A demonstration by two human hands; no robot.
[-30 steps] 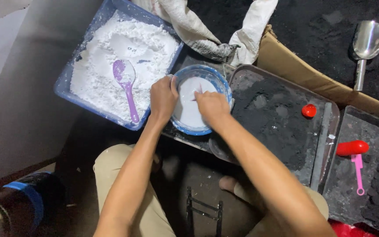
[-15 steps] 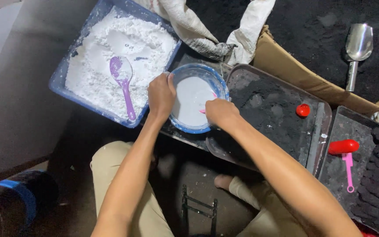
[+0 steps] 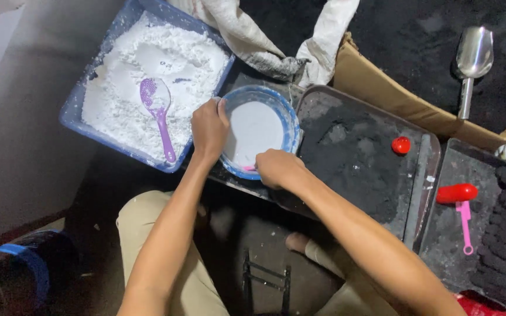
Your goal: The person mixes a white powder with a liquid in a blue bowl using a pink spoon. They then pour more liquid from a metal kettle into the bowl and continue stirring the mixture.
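Observation:
A round blue bowl [image 3: 291, 126] with a smooth white filling sits between a blue tray and a dark tray. My left hand [image 3: 209, 130] grips the bowl's left rim. At the bowl's near edge my right hand [image 3: 279, 168] is closed around a small pink utensil [image 3: 248, 168]; only its tip shows, touching the white filling. Both forearms reach up from the bottom of the view over my knees.
The blue tray [image 3: 71, 112] on the left holds white powder and a purple spoon [image 3: 158, 111]. The dark tray [image 3: 426, 175] of black powder has a red cap [image 3: 400, 144]. Further right lie a red handle [image 3: 458, 193], a pink tool [image 3: 465, 225], a metal scoop [image 3: 472, 58] and a cardboard box [image 3: 382, 88].
My right hand has drawn back from the bowl's far right side to its near edge. My left hand has stayed on the left rim.

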